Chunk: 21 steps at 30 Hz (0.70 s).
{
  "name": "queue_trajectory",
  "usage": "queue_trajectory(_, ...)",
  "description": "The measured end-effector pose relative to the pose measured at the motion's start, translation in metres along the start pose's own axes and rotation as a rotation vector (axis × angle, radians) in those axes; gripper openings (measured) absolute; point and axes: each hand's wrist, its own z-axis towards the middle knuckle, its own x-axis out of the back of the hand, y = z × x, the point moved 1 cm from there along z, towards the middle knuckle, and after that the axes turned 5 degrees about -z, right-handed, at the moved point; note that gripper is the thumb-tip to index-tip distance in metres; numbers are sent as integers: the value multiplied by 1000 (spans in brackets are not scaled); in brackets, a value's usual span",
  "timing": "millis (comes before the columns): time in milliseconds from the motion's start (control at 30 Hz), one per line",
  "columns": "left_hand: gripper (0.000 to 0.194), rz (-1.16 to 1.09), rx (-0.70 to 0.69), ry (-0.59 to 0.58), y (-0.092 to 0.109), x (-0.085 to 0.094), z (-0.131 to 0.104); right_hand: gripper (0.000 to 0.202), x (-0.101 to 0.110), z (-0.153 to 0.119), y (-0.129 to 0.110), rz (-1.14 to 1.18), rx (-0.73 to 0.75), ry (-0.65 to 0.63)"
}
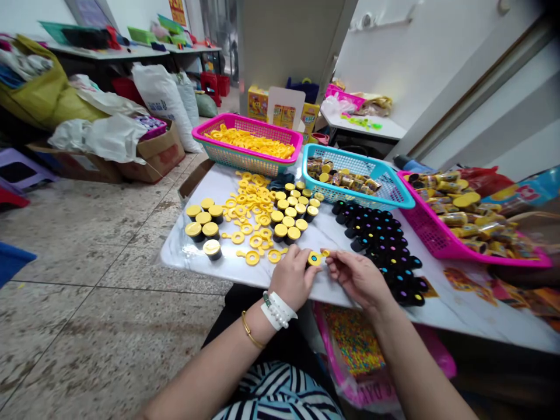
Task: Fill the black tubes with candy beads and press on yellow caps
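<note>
My left hand (292, 275) is closed around a small piece topped by a yellow ring (314, 259), with a teal dot showing at its centre. Thumb and fingertips of my right hand (355, 276) pinch the ring's small yellow tab (325, 254). Loose yellow rings with tabs (252, 257) lie spread beyond my left hand. Round black pieces with yellow tops (212, 249) stand on both sides of that pile. To the right of my right hand, black pieces with coloured dots (376, 233) are set in rows. My fingers hide the lower part of the held piece.
Behind the rings is a pink basket (205, 135) of yellow parts. A blue basket (394, 195) and another pink basket (431, 242) hold small wrapped containers. Under the white table (184, 256), a pink-rimmed tub contains colourful beads (354, 341). Sacks and cardboard boxes (153, 154) stand at left.
</note>
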Motion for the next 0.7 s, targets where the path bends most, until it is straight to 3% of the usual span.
queue_trajectory(200, 15, 92, 19, -94, 5, 9, 3, 34, -7, 20, -14, -76, -218, -224)
queue_trajectory(267, 17, 82, 24, -113, 5, 11, 7, 32, -14, 22, -15, -175, -192, -265)
queue_trajectory(367, 17, 47, 39, -134, 2, 11, 12, 29, -20, 15, -14, -318, -84, -205)
queue_trajectory(533, 13, 97, 94, -179, -4, 6, 10, 33, -19, -7, -4, -391, 42, -216)
queue_trajectory(600, 26, 122, 78, -183, -7, 6, 8, 32, -17, -7, -2, -523, 113, -125)
queue_trajectory(700, 52, 109, 54, -137, -9, 4, 5, 22, -17, 10, -4, -719, 200, 153)
